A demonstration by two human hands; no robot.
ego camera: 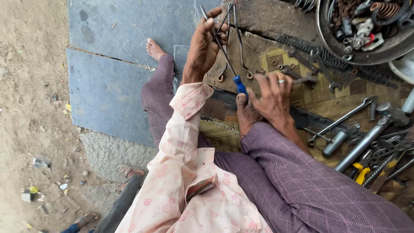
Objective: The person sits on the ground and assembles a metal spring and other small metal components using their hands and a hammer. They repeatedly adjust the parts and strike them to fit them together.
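Head camera is showing a blue-handled screwdriver (235, 77) and thin wire hooks (236, 39), which the left hand (202, 47) is gripping tightly. Right hand (272, 92) is resting half-open on tool-strewn wooden boards (319, 92), fingertips touching a wrench (304, 79).

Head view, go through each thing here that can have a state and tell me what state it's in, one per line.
Left hand: raised, closed on the spring clips.
Spring clips: held up, legs hanging down.
Screwdriver: blue handle low, shaft angled up into the left hand.
Right hand: fingers spread, resting on the tools.
Spanner: lying flat, untouched.
Bowl: full of metal parts.
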